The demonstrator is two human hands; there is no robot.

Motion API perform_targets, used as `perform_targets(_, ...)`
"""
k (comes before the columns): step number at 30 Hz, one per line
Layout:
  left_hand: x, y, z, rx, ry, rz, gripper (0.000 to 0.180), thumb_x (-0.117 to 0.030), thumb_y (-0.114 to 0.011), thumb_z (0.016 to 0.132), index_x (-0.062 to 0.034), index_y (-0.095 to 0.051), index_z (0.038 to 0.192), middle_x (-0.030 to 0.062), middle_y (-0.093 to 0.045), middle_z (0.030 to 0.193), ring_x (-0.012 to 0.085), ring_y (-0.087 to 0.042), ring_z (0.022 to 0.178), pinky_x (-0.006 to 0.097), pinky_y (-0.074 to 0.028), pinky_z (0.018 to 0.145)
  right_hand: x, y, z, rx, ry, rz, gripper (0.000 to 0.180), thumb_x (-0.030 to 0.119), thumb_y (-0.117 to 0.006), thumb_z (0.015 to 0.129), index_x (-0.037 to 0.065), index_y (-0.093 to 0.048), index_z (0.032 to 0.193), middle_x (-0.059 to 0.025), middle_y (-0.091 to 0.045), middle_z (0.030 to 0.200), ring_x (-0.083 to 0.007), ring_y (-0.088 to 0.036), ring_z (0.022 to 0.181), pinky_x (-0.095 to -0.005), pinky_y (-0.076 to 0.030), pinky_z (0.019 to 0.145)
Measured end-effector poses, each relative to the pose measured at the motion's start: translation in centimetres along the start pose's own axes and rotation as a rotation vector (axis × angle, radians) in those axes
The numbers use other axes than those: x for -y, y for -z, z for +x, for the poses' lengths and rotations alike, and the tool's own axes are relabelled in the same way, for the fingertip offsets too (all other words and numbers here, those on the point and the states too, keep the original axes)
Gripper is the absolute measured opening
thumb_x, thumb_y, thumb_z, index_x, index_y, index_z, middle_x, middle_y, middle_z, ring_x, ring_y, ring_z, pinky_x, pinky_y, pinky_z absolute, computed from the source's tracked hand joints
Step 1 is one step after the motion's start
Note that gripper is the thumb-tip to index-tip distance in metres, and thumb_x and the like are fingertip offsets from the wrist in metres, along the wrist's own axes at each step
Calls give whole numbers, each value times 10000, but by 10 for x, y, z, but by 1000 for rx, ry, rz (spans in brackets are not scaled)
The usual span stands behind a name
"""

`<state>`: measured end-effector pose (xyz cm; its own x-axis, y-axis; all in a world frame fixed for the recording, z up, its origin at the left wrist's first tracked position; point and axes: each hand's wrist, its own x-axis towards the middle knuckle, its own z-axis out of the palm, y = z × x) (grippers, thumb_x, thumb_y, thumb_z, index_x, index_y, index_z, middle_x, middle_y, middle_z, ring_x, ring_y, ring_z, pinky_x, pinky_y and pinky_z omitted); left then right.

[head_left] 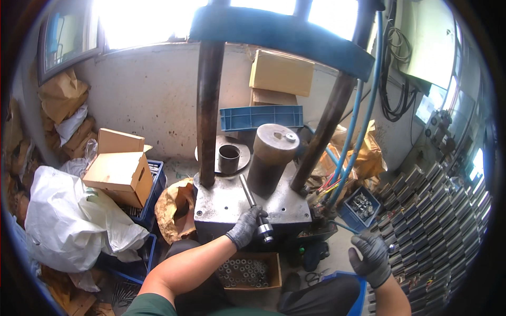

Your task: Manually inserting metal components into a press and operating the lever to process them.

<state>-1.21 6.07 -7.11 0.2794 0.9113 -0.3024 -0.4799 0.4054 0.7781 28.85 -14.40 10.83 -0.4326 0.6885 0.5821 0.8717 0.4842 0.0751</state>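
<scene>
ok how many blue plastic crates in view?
4, maybe more hidden: one on edge against the back wall, one under the open cardboard box, one of metal parts right of the press, one by the right knee.

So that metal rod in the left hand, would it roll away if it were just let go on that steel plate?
Probably. The rod looks round and smooth, so it could roll on the flat steel plate. It looks like solid metal, likely stiff and heavy for its size. The gloved left hand grips its thicker end, which might slow a roll.
</scene>
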Motion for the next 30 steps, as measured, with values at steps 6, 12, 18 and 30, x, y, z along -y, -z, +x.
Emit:
perform_targets(6,-2,17,12,49,263,-136,327,-352,-643,1021,-72,-588,1179,79,-636,897,255,-711,746,445,-642,666,34,-97,35,180,-128,351,312,104,-793,821,60,-708,1119,-163,-733,1006,-318,-733,883,-395,-602,782)
perform_targets(12,0,6,-25,140,359,36,340,-377,-738,964,-92,-649,1126,43,-668,849,179,-677,707,351,-607,652,37,-171,29,345,-691,1067,224,117,-707,963,8,-703,1158,-97,-743,986,-193,-733,887,-322,-597,794)
perform_targets(18,2,-7,-64,334,60,226,230,-227,-717,1013,-75,-650,1172,47,-683,918,179,-685,812,327,-583,768,49,-190,33,275,-1351,1539,350,310,-622,1052,49,-636,1283,-94,-703,1063,-188,-702,879,-335,-589,763)
perform_targets(30,-23,-11,-50,423,-823,877,412,-17,-691,919,-70,-638,1324,157,-649,1183,360,-678,1102,430,-562,961,30,-221,47,423,-1484,1953,850,816,-412,966,79,-594,1348,-92,-703,1080,-230,-692,868,-386,-581,767)
